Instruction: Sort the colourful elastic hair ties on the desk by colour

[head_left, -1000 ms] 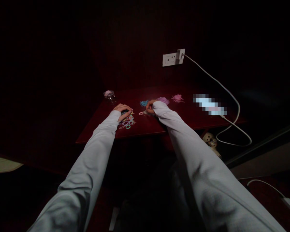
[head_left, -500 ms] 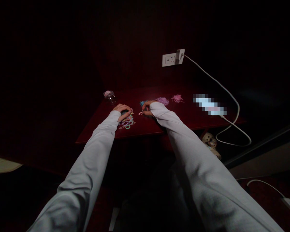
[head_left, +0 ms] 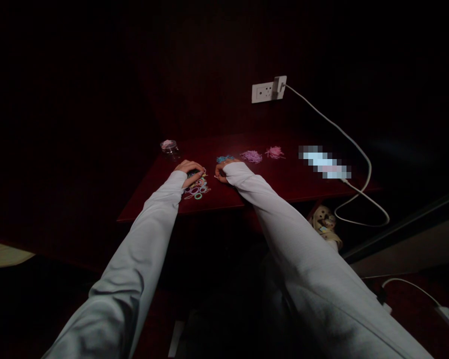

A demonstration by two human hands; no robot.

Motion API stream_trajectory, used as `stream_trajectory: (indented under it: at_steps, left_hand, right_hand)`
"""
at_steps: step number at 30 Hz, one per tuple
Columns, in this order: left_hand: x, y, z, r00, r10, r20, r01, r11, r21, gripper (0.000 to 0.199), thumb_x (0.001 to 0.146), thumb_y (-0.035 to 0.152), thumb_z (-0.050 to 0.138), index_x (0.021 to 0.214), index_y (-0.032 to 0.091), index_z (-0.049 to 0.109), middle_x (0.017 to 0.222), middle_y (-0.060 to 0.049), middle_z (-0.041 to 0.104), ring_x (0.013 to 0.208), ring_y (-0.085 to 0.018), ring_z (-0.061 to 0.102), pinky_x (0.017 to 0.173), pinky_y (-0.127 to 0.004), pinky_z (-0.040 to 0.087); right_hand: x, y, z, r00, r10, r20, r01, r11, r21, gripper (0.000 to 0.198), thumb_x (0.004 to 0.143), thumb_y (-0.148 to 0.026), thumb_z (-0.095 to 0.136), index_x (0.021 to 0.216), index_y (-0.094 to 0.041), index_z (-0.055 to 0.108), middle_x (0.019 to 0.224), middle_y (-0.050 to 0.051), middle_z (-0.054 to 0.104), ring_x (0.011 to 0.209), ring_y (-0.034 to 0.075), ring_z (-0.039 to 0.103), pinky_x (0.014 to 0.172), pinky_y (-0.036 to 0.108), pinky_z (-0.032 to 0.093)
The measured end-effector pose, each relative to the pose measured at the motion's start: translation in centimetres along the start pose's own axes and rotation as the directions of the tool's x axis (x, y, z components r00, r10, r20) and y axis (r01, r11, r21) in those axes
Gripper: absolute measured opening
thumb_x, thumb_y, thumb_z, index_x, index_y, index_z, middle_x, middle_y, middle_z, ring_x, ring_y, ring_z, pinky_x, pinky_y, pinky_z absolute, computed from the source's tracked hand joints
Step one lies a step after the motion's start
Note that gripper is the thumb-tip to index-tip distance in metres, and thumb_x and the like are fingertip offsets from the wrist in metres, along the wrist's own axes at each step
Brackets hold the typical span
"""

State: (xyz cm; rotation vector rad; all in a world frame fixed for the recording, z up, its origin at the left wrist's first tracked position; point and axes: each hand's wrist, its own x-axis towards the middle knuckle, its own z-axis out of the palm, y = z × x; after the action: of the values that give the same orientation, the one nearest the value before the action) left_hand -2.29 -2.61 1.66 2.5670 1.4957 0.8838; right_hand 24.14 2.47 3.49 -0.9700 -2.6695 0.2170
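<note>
A mixed pile of coloured hair ties (head_left: 197, 190) lies near the front of the dark red table. My left hand (head_left: 190, 168) curves over the back of this pile, thumb and fingertips brought together; what they hold is too small to make out. To its right, my right hand (head_left: 223, 172) pinches a small pink hair tie (head_left: 216, 176), mostly hidden by the fingers. Just behind the right hand is a heap of blue hair ties (head_left: 223, 159), partly covered by it. Purple hair ties (head_left: 252, 156) and pink hair ties (head_left: 274, 152) form separate heaps farther right.
A clear jar (head_left: 169, 148) with something pale pink on top stands at the back left. A blurred-out bright device (head_left: 324, 162) lies at the right, its white cable (head_left: 367, 164) looping up to a wall socket (head_left: 262, 92). The table's front edge (head_left: 209, 209) is close.
My right hand has shifted slightly left, uncovering more of the purple heap. The pink hair tie shows less between its fingers. My left hand stays almost still.
</note>
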Motion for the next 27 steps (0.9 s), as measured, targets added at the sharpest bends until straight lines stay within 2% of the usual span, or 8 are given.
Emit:
stream_trajectory:
  at_steps: [4, 9, 13, 17, 19, 22, 27]
  left_hand:
    - [0.0, 0.5, -0.1, 1.0, 0.005, -0.001, -0.005, 1.0, -0.016, 0.028, 0.109, 0.044, 0.058, 0.106, 0.027, 0.081, 0.128, -0.006, 0.088, 0.123, -0.029, 0.077, 0.117, -0.049, 0.052]
    - [-0.1, 0.6, 0.1, 1.0, -0.006, -0.03, 0.006, 1.0, 0.002, 0.028, 0.108, 0.045, 0.059, 0.107, 0.028, 0.082, 0.128, -0.006, 0.088, 0.121, -0.03, 0.075, 0.118, -0.05, 0.053]
    - [0.1, -1.3, 0.7, 0.998, -0.02, -0.064, 0.022, 0.999, 0.033, 0.03, 0.108, 0.044, 0.057, 0.11, 0.028, 0.083, 0.127, -0.005, 0.087, 0.12, -0.03, 0.074, 0.117, -0.048, 0.054]
    - [0.7, -4.0, 1.1, 0.973, -0.17, -0.157, 0.187, 0.977, 0.106, 0.029, 0.106, 0.039, 0.056, 0.108, 0.028, 0.083, 0.119, -0.006, 0.087, 0.113, -0.031, 0.074, 0.113, -0.049, 0.055]
    - [0.8, -4.7, 1.1, 0.961, -0.193, -0.197, 0.215, 0.972, 0.097, 0.028, 0.106, 0.04, 0.057, 0.107, 0.029, 0.083, 0.118, -0.005, 0.086, 0.112, -0.031, 0.073, 0.107, -0.047, 0.056]
    - [0.8, -4.3, 1.1, 0.955, -0.185, -0.231, 0.207, 0.976, 0.074, 0.028, 0.106, 0.041, 0.056, 0.104, 0.03, 0.082, 0.113, -0.004, 0.086, 0.109, -0.03, 0.073, 0.107, -0.046, 0.057]
    - [0.3, -2.3, 0.9, 0.963, -0.153, -0.224, 0.176, 0.981, 0.085, 0.033, 0.11, 0.04, 0.051, 0.104, 0.03, 0.082, 0.115, -0.004, 0.085, 0.111, -0.029, 0.073, 0.115, -0.046, 0.055]
  right_hand:
    - [0.0, -0.4, -0.3, 1.0, -0.008, -0.014, 0.008, 1.0, -0.02, 0.015, 0.099, -0.022, 0.071, 0.107, -0.02, 0.083, 0.119, 0.01, 0.084, 0.113, 0.026, 0.068, 0.101, 0.035, 0.042]
    - [0.2, -1.6, -0.9, 0.997, -0.011, -0.075, 0.012, 1.0, 0.012, 0.017, 0.103, -0.027, 0.068, 0.111, -0.021, 0.082, 0.113, 0.011, 0.081, 0.114, 0.027, 0.064, 0.102, 0.037, 0.04]
    - [0.8, -3.3, -0.8, 0.995, -0.012, -0.098, 0.02, 0.997, 0.079, 0.017, 0.105, -0.03, 0.069, 0.113, -0.021, 0.082, 0.11, 0.009, 0.079, 0.112, 0.027, 0.062, 0.102, 0.037, 0.04]
    - [1.1, -5.2, 0.0, 0.993, -0.038, -0.114, 0.051, 0.992, 0.114, 0.019, 0.108, -0.032, 0.068, 0.113, -0.021, 0.083, 0.11, 0.009, 0.079, 0.113, 0.027, 0.061, 0.102, 0.037, 0.04]
    - [1.1, -5.7, 0.4, 0.992, -0.054, -0.115, 0.069, 0.99, 0.126, 0.019, 0.108, -0.035, 0.07, 0.114, -0.022, 0.083, 0.108, 0.009, 0.079, 0.111, 0.027, 0.061, 0.101, 0.037, 0.04]
    - [1.0, -5.6, 0.6, 0.994, -0.026, -0.11, 0.042, 0.989, 0.143, 0.021, 0.108, -0.037, 0.07, 0.115, -0.022, 0.084, 0.108, 0.009, 0.08, 0.11, 0.027, 0.061, 0.1, 0.037, 0.041]
    - [0.7, -3.7, 0.3, 0.991, 0.046, -0.129, -0.022, 0.984, 0.178, 0.022, 0.107, -0.029, 0.068, 0.119, -0.023, 0.084, 0.111, 0.007, 0.08, 0.106, 0.024, 0.062, 0.097, 0.033, 0.043]
